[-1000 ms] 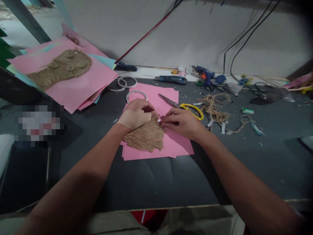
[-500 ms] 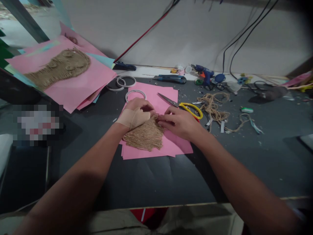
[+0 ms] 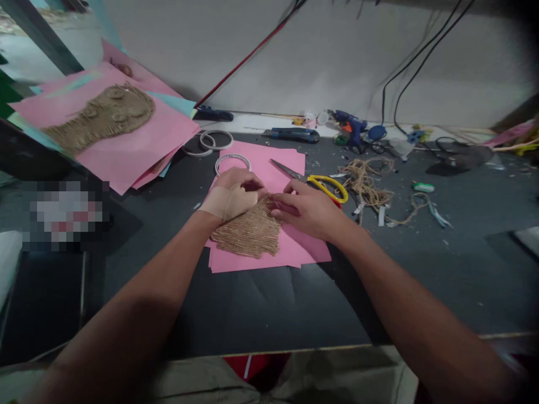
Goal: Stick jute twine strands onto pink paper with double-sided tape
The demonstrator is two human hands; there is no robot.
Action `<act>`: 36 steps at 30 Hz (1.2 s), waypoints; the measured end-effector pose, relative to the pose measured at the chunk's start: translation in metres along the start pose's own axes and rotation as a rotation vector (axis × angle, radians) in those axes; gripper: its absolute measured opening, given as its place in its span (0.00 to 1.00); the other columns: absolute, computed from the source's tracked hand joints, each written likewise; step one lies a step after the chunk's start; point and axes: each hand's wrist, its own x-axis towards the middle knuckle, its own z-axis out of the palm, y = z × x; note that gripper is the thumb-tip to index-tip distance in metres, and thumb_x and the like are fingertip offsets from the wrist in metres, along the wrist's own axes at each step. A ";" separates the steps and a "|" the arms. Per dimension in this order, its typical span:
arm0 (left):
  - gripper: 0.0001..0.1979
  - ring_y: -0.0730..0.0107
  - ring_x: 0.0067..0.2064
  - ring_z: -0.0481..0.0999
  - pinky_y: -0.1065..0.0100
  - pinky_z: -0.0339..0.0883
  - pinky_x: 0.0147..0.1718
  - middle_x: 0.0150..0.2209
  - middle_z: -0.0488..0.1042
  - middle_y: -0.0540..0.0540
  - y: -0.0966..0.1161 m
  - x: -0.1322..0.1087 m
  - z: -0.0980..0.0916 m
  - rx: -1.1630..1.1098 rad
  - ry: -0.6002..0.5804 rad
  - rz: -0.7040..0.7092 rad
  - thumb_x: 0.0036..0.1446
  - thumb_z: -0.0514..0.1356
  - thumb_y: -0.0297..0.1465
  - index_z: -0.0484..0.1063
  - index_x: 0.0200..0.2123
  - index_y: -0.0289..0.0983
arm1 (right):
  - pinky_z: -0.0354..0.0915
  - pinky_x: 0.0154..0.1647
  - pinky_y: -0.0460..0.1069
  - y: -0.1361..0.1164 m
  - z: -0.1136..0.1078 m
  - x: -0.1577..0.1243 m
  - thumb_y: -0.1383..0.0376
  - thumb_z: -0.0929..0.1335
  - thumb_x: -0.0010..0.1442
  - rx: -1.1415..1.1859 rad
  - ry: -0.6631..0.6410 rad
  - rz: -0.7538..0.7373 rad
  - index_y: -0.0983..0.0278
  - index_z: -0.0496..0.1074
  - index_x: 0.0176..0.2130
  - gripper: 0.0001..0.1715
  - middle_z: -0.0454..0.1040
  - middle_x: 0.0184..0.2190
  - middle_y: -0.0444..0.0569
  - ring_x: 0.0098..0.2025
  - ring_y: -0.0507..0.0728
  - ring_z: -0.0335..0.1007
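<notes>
Jute twine fringe (image 3: 248, 235) lies on pink paper (image 3: 273, 163) on our dark desk (image 3: 252, 306). Our taped left hand (image 3: 233, 193) rests on the fringe's top with its fingers curled together; our right hand (image 3: 305, 210) touches beside it, fingers slightly apart. Whether either grips, we cannot tell. Above the fringe sit a white hoop (image 3: 232, 155) and yellow-handled scissors (image 3: 286, 171); loose twine (image 3: 364, 185) lies right of the paper.

Passage: dark bench top (image 3: 269, 308) nearest body passable. R hand (image 3: 305, 210) outward route obstructed: yellow-handled scissors (image 3: 327, 188), jute twine (image 3: 365, 185).
</notes>
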 end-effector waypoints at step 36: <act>0.10 0.64 0.34 0.76 0.62 0.66 0.36 0.33 0.83 0.43 0.003 0.000 0.000 -0.034 -0.008 -0.037 0.53 0.63 0.34 0.85 0.33 0.38 | 0.62 0.37 0.50 0.010 0.002 -0.001 0.59 0.71 0.68 0.110 0.062 -0.106 0.61 0.83 0.47 0.12 0.75 0.41 0.52 0.36 0.55 0.70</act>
